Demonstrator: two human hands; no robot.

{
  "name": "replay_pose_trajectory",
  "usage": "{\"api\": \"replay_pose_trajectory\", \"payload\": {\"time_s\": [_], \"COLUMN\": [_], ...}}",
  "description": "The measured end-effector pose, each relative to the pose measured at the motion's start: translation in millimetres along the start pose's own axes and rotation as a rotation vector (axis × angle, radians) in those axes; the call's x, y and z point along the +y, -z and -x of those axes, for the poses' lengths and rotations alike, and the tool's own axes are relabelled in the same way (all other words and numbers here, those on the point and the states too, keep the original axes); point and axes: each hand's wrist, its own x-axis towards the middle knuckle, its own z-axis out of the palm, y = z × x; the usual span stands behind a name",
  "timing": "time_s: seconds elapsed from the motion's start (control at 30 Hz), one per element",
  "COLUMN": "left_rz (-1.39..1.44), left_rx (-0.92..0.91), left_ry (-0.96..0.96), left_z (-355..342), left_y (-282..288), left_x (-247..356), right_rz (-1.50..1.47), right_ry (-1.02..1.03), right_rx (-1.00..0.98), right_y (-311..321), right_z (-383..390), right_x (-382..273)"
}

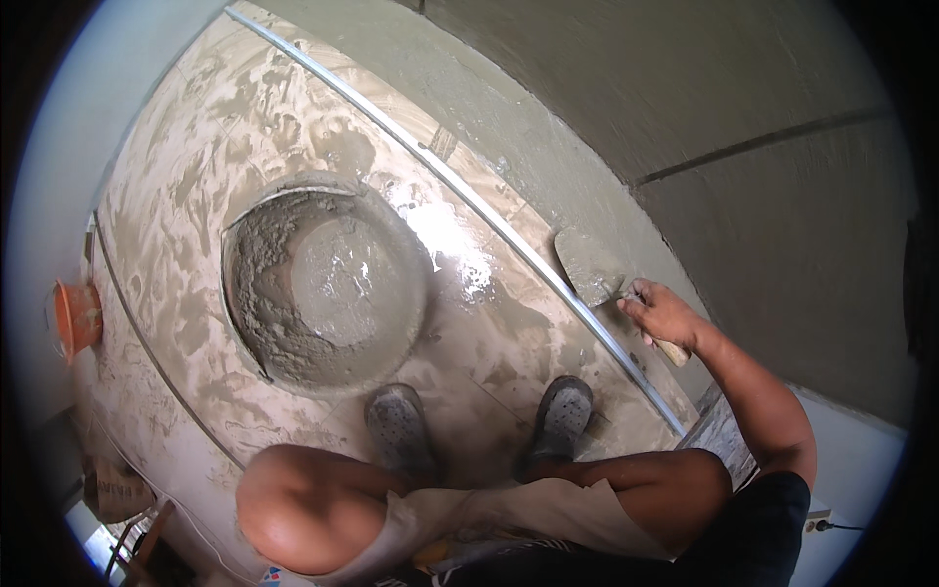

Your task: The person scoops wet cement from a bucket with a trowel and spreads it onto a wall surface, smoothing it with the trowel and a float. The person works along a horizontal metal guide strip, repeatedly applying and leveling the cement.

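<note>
My right hand is closed round the wooden handle of a trowel. The trowel's mortar-smeared blade points away from me, over the far side of a long metal straightedge and beside a strip of wet grey mortar along the wall's foot. Whether the blade touches the mortar, I cannot tell. Left of the straightedge stands a wide round tub with wet grey mortar in it, thick on its left side and smooth in the middle. My left hand is not in view.
Mud-smeared floor tiles lie under my shoes, just short of the tub. A grey wall rises at the right. At the far left are an orange bucket and a paper sack. A plug with a cord is at lower right.
</note>
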Motion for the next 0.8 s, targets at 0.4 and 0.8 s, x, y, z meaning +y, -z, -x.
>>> {"api": "replay_pose_trajectory", "payload": {"time_s": [0.4, 0.8], "left_rz": [-0.574, -0.932], "left_rx": [0.039, 0.446], "left_ry": [0.200, 0.109], "left_z": [151.5, 208.1], "left_y": [-141.2, -347.1], "left_x": [169.5, 166.6], "right_rz": [0.054, 0.057], "right_ry": [0.279, 0.392], "right_rx": [0.393, 0.324], "right_y": [19.4, 57.8], "right_z": [-85.3, -192.5], "right_x": [74.1, -3.5]}}
